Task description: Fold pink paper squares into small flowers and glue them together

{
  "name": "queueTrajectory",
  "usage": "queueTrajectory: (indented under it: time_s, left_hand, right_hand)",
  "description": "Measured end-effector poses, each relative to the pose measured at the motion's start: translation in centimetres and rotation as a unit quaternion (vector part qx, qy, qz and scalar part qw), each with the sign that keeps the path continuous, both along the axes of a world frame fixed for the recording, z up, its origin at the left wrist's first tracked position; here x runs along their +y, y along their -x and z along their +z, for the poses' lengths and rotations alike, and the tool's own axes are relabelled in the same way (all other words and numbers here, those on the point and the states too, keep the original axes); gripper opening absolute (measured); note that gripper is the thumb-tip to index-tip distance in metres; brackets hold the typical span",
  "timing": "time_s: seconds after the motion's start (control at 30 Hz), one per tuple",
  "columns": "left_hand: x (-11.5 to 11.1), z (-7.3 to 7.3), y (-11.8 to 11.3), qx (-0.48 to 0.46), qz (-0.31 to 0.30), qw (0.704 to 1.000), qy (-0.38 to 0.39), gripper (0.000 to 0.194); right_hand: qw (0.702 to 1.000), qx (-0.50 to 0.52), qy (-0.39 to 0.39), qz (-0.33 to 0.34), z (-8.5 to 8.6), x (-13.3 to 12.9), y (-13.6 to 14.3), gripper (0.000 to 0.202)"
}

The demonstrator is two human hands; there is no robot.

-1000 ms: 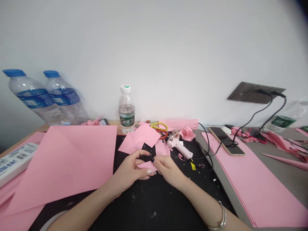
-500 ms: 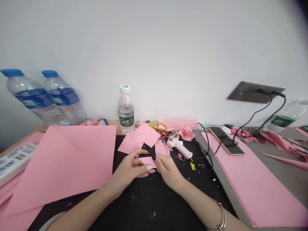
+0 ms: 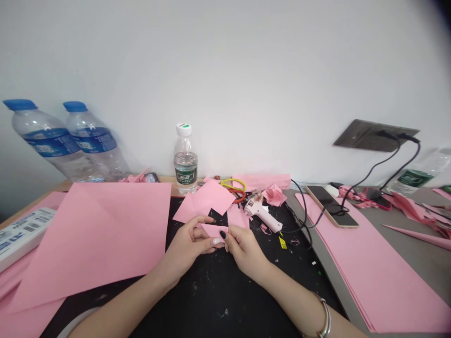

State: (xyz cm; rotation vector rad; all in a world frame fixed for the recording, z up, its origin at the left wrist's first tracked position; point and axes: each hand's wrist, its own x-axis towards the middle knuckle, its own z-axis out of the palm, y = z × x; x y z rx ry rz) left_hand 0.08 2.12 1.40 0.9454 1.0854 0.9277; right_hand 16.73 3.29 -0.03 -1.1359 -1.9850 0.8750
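Note:
A small folded piece of pink paper (image 3: 213,230) is held between my two hands over the black mat (image 3: 225,291). My left hand (image 3: 190,241) pinches its left part, thumb along the lower edge and other fingers behind it. At the right end, my right hand (image 3: 244,246) grips the paper, its thumb pressing on the front. Just beyond my fingers lie loose pink paper squares (image 3: 207,202). A pale pink glue gun (image 3: 264,214) rests on its side to the right of them, close to a crumpled pink paper piece (image 3: 274,194).
A water bottle (image 3: 185,164) stands by the wall, with two larger bottles (image 3: 95,141) leaning at left. Large pink sheets (image 3: 127,230) and a white box (image 3: 26,234) lie on the left. At right, a phone (image 3: 331,206) lies on more pink sheets (image 3: 377,267), with black cables (image 3: 373,164) running to a wall socket.
The paper's upper edge has been turned down, so the piece now looks narrower and pointed at left. My right thumb has moved onto its front. The view has shifted slightly.

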Motion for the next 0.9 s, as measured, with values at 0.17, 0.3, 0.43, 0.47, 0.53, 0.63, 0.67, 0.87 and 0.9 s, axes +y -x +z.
queueTrajectory:
  time_s: [0.17,0.3,0.43,0.47,0.53,0.63,0.67,0.87,0.9]
  left_hand:
    - [0.19,-0.11,0.25,0.001,-0.01,0.999,-0.03,0.018]
    - [0.2,-0.36,0.39,0.053,-0.04,0.993,-0.096,0.009]
    - [0.09,-0.63,0.24,0.095,-0.055,0.984,-0.142,0.01]
    - [0.09,-0.63,0.2,0.096,-0.05,0.984,-0.141,0.012]
    - [0.13,-0.52,0.15,0.078,-0.039,0.988,-0.125,0.017]
    - [0.14,-0.29,0.16,0.027,-0.038,0.995,-0.093,0.022]
    - [0.11,-0.25,0.17,0.007,-0.046,0.996,-0.082,0.021]
    - [-0.02,-0.46,0.2,-0.015,-0.071,0.997,-0.039,0.026]
    - [-0.02,-0.46,0.18,-0.007,-0.077,0.996,-0.032,0.028]
  right_hand:
    - [0.997,0.032,0.064,0.001,0.0,0.2,-0.09,0.035]
    - [0.994,0.092,0.049,-0.04,-0.04,0.36,-0.04,0.008]
    - [0.994,0.089,0.049,-0.05,-0.16,0.32,-0.03,0.008]
    - [0.993,0.09,0.053,-0.055,-0.21,0.29,-0.02,0.012]
    - [0.989,0.113,0.081,-0.057,-0.32,0.21,0.03,0.014]
    - [0.972,0.176,0.155,-0.025,-0.43,0.07,0.22,0.015]
    - [0.966,0.192,0.174,-0.014,-0.43,0.04,0.28,0.016]
    - [0.981,0.167,0.087,-0.048,-0.17,0.21,0.1,0.008]
    - [0.984,0.156,0.056,-0.064,-0.15,0.28,0.0,0.005]
